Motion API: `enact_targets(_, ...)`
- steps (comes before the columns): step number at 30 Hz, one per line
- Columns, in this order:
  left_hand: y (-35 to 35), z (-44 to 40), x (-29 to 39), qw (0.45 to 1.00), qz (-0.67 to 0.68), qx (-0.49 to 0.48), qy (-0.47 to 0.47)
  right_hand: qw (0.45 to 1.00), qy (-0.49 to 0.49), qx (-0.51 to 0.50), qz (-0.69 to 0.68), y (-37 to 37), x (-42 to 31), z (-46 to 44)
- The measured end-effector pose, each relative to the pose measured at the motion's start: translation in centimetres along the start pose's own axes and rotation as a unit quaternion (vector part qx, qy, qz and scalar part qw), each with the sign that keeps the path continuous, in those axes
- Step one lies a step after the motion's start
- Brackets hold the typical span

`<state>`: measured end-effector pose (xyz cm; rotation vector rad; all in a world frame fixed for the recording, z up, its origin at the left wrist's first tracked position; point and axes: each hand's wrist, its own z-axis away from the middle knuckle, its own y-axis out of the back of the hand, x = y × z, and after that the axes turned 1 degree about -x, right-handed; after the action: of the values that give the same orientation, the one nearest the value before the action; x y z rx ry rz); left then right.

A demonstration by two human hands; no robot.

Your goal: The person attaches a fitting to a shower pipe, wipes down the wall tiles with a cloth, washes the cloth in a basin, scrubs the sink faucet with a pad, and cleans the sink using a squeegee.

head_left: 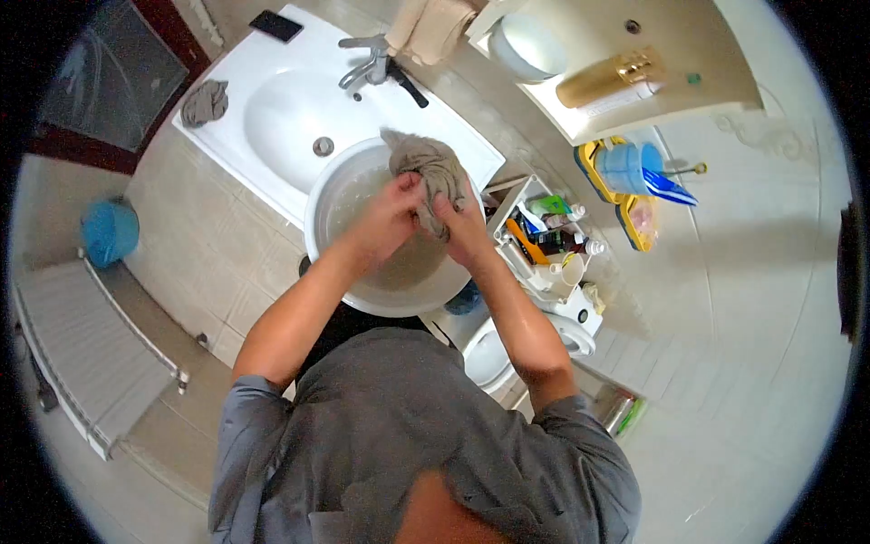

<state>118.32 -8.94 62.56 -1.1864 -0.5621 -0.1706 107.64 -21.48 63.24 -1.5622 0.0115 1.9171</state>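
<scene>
A bunched grey-brown cloth point(426, 166) is held above a large white basin point(319, 238) of cloudy water. My left hand point(390, 216) grips the cloth's left side, its fingers closed near the lower folds. On the other side my right hand point(460, 227) is wrapped round the cloth, thumb on top. The basin overlaps the front edge of a white sink point(272, 118). A second crumpled grey cloth point(206, 103) lies on the sink's left corner.
Behind the sink bowl stands a metal faucet point(364, 65); a black phone point(275, 26) rests at the back corner. To the right are a rack of bottles point(544, 236) and a toilet point(489, 355). A blue bucket point(110, 232) is at far left.
</scene>
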Motion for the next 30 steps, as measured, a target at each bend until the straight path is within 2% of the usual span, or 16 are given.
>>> enact_targets(1, -0.7, 0.5, 0.9, 0.995, 0.101, -0.021, 0.013, 0.998, 0.026, 0.02, 0.048, 0.3, 0.2, -0.4)
enact_targets(2, -1.2, 1.4, 1.3, 0.993, 0.113, -0.015, 0.011, 0.993, 0.052, 0.04, 0.098, 0.3, 0.2, -0.4)
enact_targets(3, -1.8, 2.4, 1.9, 0.985, -0.169, 0.002, -0.041, 0.994, 0.041, 0.079, 0.062, -0.3, -1.2, -0.3)
enact_targets(4, -2.4, 3.4, 2.8, 0.895, -0.437, 0.021, -0.09, 0.994, 0.033, 0.073, 0.075, 0.6, -1.6, -0.8)
enact_targets(5, -3.6, 4.8, 3.9, 0.871, -0.472, 0.064, -0.119, 0.967, 0.081, 0.16, 0.179, 1.9, -2.1, -1.5)
enact_targets(6, -2.8, 5.4, 4.2, 0.876, -0.459, 0.07, -0.127, 0.92, 0.133, 0.241, 0.278, 3.1, -2.6, -2.3)
enact_targets(8, 0.9, 6.6, 4.8, 0.9, -0.387, 0.123, -0.157, 0.788, 0.281, 0.283, 0.469, 5.7, -3.5, -3.2)
enact_targets(10, 4.4, 8.3, 3.9, 0.901, -0.265, 0.239, -0.246, 0.56, 0.392, 0.282, 0.673, 10.1, -4.6, -4.8)
enact_targets(12, 8.6, 10.9, 2.9, 0.838, -0.272, 0.37, -0.295, 0.558, 0.362, 0.263, 0.699, 13.4, -5.4, -5.1)
enact_targets(14, 14.6, 13.8, 0.5, 0.79, -0.275, 0.431, -0.34, 0.4, 0.301, 0.267, 0.823, 16.4, -6.6, -7.1)
enact_targets(16, 19.8, 17.1, -1.4, 0.756, -0.293, 0.509, -0.288, 0.346, 0.293, 0.273, 0.849, 18.0, -7.1, -8.9)
enact_targets(18, 24.8, 19.9, -4.5, 0.728, -0.327, 0.561, -0.222, 0.274, 0.358, 0.215, 0.866, 18.8, -7.6, -12.1)
enact_targets(20, 29.7, 22.0, -8.8, 0.732, -0.3, 0.577, -0.204, 0.22, 0.311, 0.195, 0.904, 16.1, -7.5, -16.0)
enact_targets(22, 32.2, 23.2, -12.1, 0.739, -0.326, 0.572, -0.142, 0.179, 0.321, 0.136, 0.92, 11.2, -7.2, -20.5)
enact_targets(26, 33.4, 21.7, -18.3, 0.798, -0.199, 0.557, -0.115, 0.183, 0.341, 0.08, 0.919, 10.1, -7.7, -22.4)
enact_targets(30, 33.5, 20.1, -23.5, 0.815, -0.175, 0.539, -0.121, 0.184, 0.394, 0.264, 0.861, 19.7, -9.4, -13.4)
